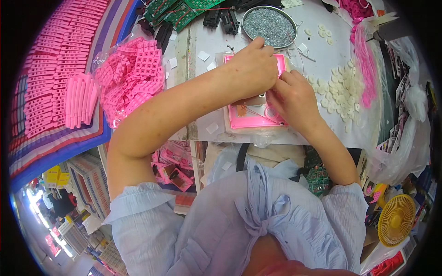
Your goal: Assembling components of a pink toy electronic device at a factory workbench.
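Plainly, in the head view, a pink case (254,122) is seen lying on the white-topped table (205,41), directly beneath both hands. Its upper part is covered by the left hand (255,69), which is stretched across with fingers curled; its right side is overlapped by the right hand (293,99), whose fingertips are turned inward. The hands are held close together, but what is gripped by either cannot be told. Beyond them, small grey metal pieces (269,25) are held in a round dish (243,28); to the right, white discs (340,94) are scattered.
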`<move>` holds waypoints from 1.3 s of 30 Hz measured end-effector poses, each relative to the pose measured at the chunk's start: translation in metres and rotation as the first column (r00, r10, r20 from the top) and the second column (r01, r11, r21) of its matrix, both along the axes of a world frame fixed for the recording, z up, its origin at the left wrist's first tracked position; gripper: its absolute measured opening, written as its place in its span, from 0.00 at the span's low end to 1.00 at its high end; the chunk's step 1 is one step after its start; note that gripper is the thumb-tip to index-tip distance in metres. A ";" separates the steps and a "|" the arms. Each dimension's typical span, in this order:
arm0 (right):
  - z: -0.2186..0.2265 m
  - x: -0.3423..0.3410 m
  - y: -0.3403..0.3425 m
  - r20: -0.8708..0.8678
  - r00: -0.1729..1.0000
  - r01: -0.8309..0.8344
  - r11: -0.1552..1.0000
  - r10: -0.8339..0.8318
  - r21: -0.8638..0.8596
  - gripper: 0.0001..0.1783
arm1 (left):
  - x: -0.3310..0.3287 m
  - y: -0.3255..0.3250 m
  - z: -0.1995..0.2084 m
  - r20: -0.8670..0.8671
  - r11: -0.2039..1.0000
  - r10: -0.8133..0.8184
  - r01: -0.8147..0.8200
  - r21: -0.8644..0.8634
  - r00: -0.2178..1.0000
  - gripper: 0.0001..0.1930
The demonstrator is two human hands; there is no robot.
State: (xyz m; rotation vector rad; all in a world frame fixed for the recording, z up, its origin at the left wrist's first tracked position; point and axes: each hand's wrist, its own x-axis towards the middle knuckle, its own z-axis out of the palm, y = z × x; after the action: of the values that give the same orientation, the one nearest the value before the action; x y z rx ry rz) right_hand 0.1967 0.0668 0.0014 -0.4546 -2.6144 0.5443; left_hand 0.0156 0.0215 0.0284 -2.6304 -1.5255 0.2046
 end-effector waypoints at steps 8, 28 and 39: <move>0.006 0.000 0.002 0.073 0.996 0.061 0.994 -0.055 -0.088 0.05 | -0.002 0.012 -0.009 0.142 0.951 0.192 -0.148 -0.271 0.971 0.07; -0.015 -0.017 0.027 -0.037 0.999 -0.005 1.000 0.005 0.013 0.10 | -0.028 0.017 -0.016 0.279 0.921 0.308 -0.211 -0.329 0.909 0.08; 0.007 -0.007 0.039 0.065 0.960 -0.274 0.961 0.272 0.029 0.10 | -0.017 0.005 -0.012 0.216 0.914 0.340 -0.268 -0.305 0.915 0.08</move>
State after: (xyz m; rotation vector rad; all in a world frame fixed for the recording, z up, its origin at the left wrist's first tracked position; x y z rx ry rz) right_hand 0.1900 0.1056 0.0083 -0.0973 -2.7593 0.5741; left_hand -0.0013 0.0269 0.0163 -2.6876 -2.1466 0.0877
